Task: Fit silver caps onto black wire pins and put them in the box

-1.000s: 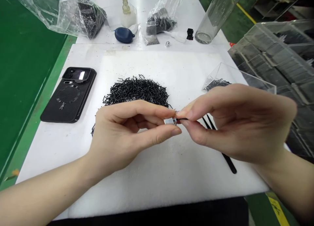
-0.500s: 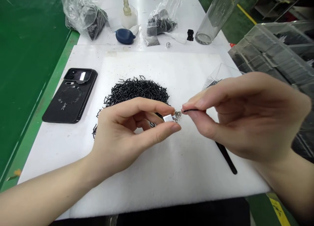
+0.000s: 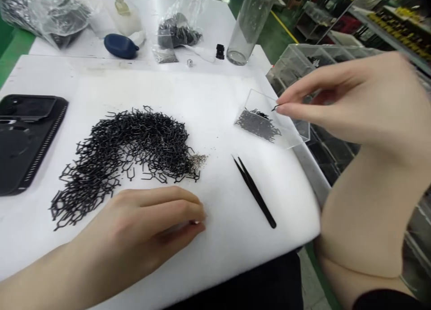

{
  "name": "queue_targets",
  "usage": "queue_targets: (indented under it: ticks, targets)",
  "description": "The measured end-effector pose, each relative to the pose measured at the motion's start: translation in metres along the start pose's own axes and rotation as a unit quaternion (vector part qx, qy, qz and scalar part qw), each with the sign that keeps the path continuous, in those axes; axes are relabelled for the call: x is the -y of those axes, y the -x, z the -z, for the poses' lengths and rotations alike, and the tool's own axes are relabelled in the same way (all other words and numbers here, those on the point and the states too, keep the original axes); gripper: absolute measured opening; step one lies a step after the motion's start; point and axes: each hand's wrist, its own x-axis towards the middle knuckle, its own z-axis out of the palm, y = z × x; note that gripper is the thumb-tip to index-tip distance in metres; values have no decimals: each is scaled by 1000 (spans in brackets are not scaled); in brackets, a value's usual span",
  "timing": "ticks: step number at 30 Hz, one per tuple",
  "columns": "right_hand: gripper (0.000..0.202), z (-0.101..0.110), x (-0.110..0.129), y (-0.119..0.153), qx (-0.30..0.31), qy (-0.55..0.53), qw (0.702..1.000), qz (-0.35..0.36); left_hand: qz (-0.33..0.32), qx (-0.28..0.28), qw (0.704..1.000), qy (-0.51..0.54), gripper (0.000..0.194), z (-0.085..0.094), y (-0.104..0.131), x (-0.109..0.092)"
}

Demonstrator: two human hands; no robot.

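Observation:
My right hand (image 3: 353, 99) pinches a small black forked piece (image 3: 275, 107) between thumb and fingertips. It hovers over the far right side of a clear open box (image 3: 291, 141) that holds a heap of similar black pieces (image 3: 257, 123). Low over the front of the white table, my left hand (image 3: 151, 224) is closed, with a sliver of a small white block (image 3: 195, 221) showing between its fingertips. Beyond that hand spreads a curved pile of black forked pieces (image 3: 134, 130). Tiny metal bits (image 3: 198, 161) lie at the pile's right end.
Black tweezers (image 3: 256, 191) lie right of the pile. At the left is a black phone (image 3: 30, 139). A blue oval case (image 3: 120, 46), plastic bags (image 3: 183, 29) and a tall clear cylinder (image 3: 247, 29) stand along the back. Clear bins (image 3: 286, 60) flank the table's right side.
My right hand has moved right with a black piece, away from the left hand to the clear box. My left hand has lowered, still holding the white block. The view has turned right.

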Motion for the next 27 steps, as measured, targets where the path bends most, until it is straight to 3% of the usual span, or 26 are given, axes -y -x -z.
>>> queue_targets:
  ticks: [5, 9, 11, 12, 14, 16, 19, 21, 24, 26, 27]
  targets:
    - [10, -1, 13, -7, 28, 45, 998, -30, 11, -14, 1000, -22, 12, -2, 9, 8]
    - [18, 11, 18, 3, -14, 37, 999, -17, 9, -13, 998, -59, 8, -2, 10, 7]
    - [24, 14, 24, 9, 76, -12, 997, -6, 3, -1, 999, -46, 11, -1, 8, 5]
    - [28, 13, 28, 11, 169, -36, 985, -4, 0, 4, 999, -36, 14, 0, 7, 4]
    - [34, 2, 35, 12, 364, -49, 930, -15, -1, 11, 1000, -19, 21, 1, 4, 2]
    - [29, -17, 39, 13, 422, -41, 906, -4, 1, 17, 1000, -6, 26, 4, 2, 1]
    - [20, -42, 38, 14, 415, -39, 907, 51, 18, 33, 999, 8, 21, 5, 2, -1]
    - [14, -48, 35, 14, 386, -91, 913, 98, 21, 17, 1000, 14, 19, 4, 2, -2]
    - [24, -43, 33, 11, 336, -216, 908, 123, 21, -46, 999, 6, 18, -1, 1, -2]
    - [33, -37, 35, 6, 288, -269, 913, 103, 36, -71, 997, -13, 18, -4, 0, -3]
    - [28, -34, 38, 2, 255, -283, 921, 85, 46, -73, 996, -24, 18, -4, 0, -3]
